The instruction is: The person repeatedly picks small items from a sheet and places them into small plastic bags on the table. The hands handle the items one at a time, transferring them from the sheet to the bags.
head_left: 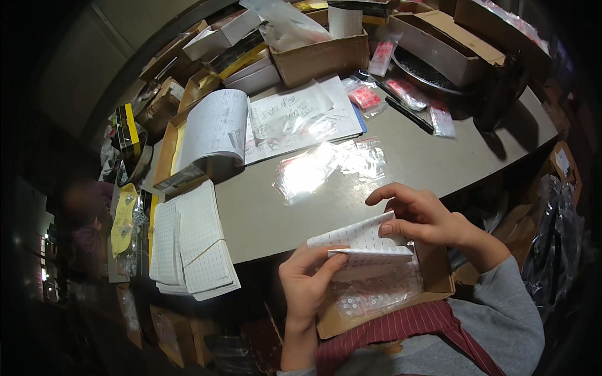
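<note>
My left hand (308, 274) pinches the left edge of a folded white sheet of small labels (367, 238), its thumb on top near the fold. At the sheet's right end, the thumb of my right hand (423, 216) presses on the paper; the index finger arches away above it. Beneath the sheet, an open cardboard box (444, 276) sits against my lap. Inside it lie clear plastic bags (376, 292) with small round white pieces, partly covered by the sheet and my hands.
Small clear zip bags (332, 164) are spread on the grey table (263, 216). At left lies a banded stack of label sheets (199, 241); behind it, an open notebook (216, 128). Cardboard boxes (320, 57) line the back, with a black marker (409, 114) at right. A person (88, 213) is far left.
</note>
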Available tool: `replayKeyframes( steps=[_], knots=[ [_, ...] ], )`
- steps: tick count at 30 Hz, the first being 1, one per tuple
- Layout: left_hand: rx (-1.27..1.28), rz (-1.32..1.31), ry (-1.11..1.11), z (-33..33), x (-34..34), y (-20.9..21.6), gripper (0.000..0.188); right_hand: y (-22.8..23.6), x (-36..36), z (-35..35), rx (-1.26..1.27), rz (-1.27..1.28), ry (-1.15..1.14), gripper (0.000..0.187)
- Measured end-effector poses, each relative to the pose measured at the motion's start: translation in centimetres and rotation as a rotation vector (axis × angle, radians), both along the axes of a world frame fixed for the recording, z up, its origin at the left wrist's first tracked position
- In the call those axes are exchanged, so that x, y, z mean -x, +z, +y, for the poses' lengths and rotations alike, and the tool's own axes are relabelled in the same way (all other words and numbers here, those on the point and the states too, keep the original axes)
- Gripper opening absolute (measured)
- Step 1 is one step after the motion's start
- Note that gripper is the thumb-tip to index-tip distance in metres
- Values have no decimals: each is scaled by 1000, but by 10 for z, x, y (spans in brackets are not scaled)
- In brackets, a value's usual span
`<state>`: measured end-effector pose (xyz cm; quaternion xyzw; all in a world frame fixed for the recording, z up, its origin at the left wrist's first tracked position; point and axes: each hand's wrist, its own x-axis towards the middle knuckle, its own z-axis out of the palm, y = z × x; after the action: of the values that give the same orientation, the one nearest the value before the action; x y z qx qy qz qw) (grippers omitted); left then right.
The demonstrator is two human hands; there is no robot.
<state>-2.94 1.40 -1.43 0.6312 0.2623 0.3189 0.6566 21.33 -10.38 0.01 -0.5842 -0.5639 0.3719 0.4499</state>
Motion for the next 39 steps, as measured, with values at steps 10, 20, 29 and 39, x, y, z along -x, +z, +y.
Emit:
replayKeyframes(
  steps=[10,20,29,39],
  knots=[
    [-20,20,155,-11,-3,0,17,-17,-5,2,2,267,29,52],
    [200,-93,53,2,-1,-6,13,-19,-17,1,-64,107,148,52],
    [-247,6,191,-12,2,2,20,-11,-14,-4,30,302,66,29],
    [-559,97,129,-13,1,5,31,-3,-4,10,14,219,75,25]
  ],
)
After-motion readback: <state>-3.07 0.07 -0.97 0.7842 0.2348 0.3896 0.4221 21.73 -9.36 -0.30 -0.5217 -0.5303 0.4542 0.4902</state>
